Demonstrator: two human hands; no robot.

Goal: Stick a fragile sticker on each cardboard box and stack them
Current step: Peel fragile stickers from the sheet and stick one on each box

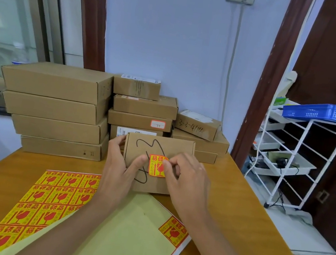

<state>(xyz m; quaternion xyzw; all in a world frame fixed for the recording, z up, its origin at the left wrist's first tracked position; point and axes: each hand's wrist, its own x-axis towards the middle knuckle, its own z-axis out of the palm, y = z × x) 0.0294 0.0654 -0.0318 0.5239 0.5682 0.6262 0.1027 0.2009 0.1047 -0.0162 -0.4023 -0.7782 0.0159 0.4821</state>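
Cardboard box (159, 148) | fragile sticker (157, 166) edges under fingers (168, 166) | scribble partly hidden

Both hands (118, 163) press sticker (157, 166) onto box (159, 148).

A yellow-and-red fragile sticker (157, 166) on a brown cardboard box (157, 163) scrawled with black marker; matching yellow-and-red sticker sheets (47, 199) lie on an orange-brown wooden table (237, 214), near a blue plastic crate (326, 112).
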